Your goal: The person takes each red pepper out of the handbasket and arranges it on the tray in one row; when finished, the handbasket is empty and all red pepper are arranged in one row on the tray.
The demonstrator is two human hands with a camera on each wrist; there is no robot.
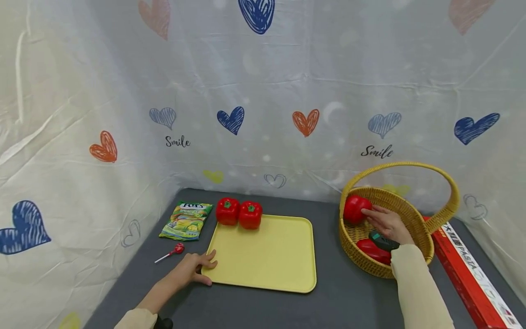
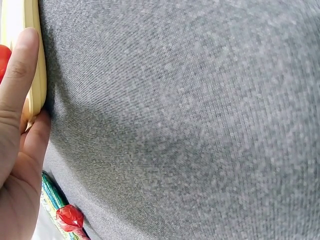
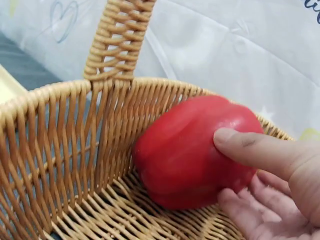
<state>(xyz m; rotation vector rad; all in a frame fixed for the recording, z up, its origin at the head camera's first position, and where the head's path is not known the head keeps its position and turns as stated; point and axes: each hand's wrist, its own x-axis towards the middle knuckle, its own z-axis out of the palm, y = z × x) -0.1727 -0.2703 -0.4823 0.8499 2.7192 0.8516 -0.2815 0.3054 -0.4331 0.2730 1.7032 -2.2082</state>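
My left hand [image 1: 196, 268] grips the near left corner of a yellow tray [image 1: 283, 256], thumb along the near edge. Inside a wicker basket [image 1: 357, 260] at the right, my right hand [image 1: 388, 223] holds a red bell pepper [image 1: 356, 209]. The right wrist view shows the thumb on top of this pepper [image 3: 185, 155] and fingers beneath it, close to the basket wall. Two more red bell peppers [image 1: 228, 211] sit side by side at the tray's far left corner. Another glossy, elongated red thing [image 1: 373, 251] lies in the basket, partly hidden, its kind unclear.
Left of the tray lie a green and yellow Fox's candy bag [image 1: 187, 221] and a red lollipop [image 1: 178, 248]. A long red pasta box [image 1: 468, 274] lies right of the basket, whose tall handle [image 1: 400, 164] arches above it. A heart-printed curtain [image 1: 271, 151] stands behind the grey table.
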